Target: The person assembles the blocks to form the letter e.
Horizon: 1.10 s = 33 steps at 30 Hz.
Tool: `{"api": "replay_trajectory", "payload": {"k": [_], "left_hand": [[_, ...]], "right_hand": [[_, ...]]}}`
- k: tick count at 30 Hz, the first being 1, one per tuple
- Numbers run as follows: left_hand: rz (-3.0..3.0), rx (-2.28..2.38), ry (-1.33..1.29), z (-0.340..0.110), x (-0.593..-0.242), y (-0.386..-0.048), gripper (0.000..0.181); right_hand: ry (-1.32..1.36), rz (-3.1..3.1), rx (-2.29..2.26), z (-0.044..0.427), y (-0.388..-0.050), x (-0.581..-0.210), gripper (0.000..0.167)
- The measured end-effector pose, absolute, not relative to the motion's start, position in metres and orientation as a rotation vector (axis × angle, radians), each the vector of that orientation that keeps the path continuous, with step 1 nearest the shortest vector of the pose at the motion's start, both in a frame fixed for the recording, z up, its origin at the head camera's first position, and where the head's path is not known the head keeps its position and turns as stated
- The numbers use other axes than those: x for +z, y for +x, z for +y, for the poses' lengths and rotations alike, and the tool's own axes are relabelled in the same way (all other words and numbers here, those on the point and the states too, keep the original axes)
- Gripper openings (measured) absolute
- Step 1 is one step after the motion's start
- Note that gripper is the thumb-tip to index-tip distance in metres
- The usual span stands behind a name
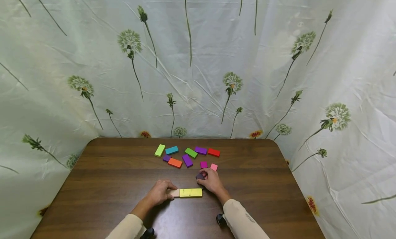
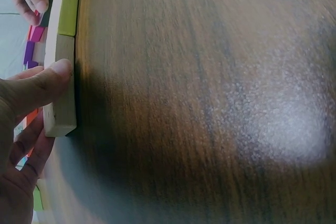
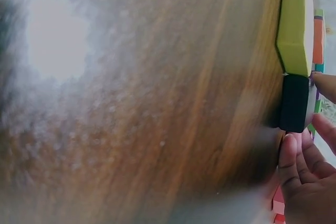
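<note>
My left hand pinches a plain wooden block between thumb and fingers at its left part. That block's right end meets a yellow block, and the two form a straight row on the table. My right hand grips a small dark block between thumb and fingertips, just behind the yellow block's right end. In the head view a gap separates the dark block from the yellow one. From the right wrist view the dark block appears just past the yellow block's end.
Several coloured blocks lie scattered behind the hands on the brown wooden table, among them an orange one, a red one and a lime one. Small magenta and pink blocks lie close by the right hand. A flowered curtain hangs behind.
</note>
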<state>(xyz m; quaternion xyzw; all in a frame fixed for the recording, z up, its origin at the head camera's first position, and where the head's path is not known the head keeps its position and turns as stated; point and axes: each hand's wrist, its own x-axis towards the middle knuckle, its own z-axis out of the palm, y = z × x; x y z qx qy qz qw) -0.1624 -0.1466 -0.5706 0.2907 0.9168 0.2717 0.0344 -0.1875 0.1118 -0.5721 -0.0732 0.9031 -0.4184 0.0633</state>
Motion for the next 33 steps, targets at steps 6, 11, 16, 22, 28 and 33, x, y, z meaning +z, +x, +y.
{"api": "replay_trajectory", "payload": {"k": [6, 11, 16, 22, 28, 33], "left_hand": [[2.82, 0.854, 0.909, -0.148, -0.572, -0.163, 0.031], [2.83, 0.854, 0.905, -0.149, -0.573, -0.163, 0.031], [2.828, 0.844, 0.897, -0.148, -0.571, -0.163, 0.03], [2.813, 0.845, 0.866, -0.146, -0.567, -0.161, 0.03], [2.804, 0.851, 0.888, -0.147, -0.566, -0.162, 0.03], [2.794, 0.849, 0.901, -0.146, -0.568, -0.164, 0.029]], "right_hand": [[-0.242, 2.741, -1.293, 0.111, -0.189, -0.571, 0.039], [-0.292, 2.784, -1.328, 0.108, -0.196, -0.565, 0.038], [-0.358, 2.848, -1.249, 0.103, -0.21, -0.552, 0.037], [-0.433, 2.816, -1.21, 0.089, -0.235, -0.547, 0.035], [-0.415, 2.775, -1.115, 0.072, -0.255, -0.542, 0.04], [-0.435, 2.758, -0.988, 0.064, -0.268, -0.544, 0.045]]}}
